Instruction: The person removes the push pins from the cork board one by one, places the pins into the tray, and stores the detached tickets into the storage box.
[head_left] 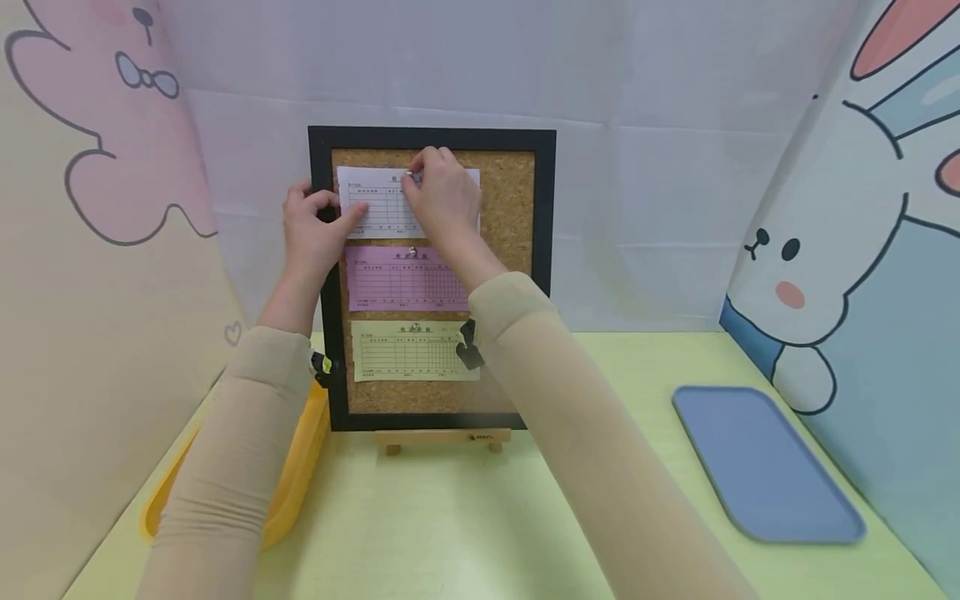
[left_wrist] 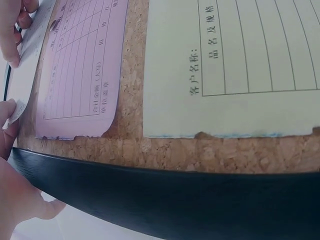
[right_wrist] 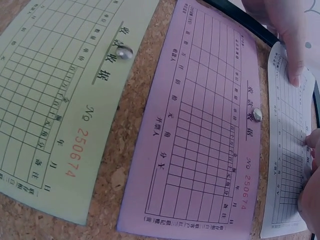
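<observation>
A black-framed cork board (head_left: 507,217) stands upright, bearing three printed receipt slips one above another. At the top is the white slip (head_left: 367,218); below it come the pink slip (head_left: 390,287) and the yellow-green slip (head_left: 397,358), each with a silver thumbtack near its top middle. My left hand (head_left: 318,229) grips the board's left frame edge, its thumb pressing the white slip's left part. At the white slip's top middle, my right hand (head_left: 446,196) pinches a small silver thumbtack (head_left: 410,175) against the paper; the fingers mostly hide it.
A small wooden stand (head_left: 442,436) supports the board on the pale green table (head_left: 450,517). On the left, a yellow tray (head_left: 296,483) lies partly under my left forearm. A blue-grey tray (head_left: 765,467) lies at the right. Cartoon-printed panels flank both sides.
</observation>
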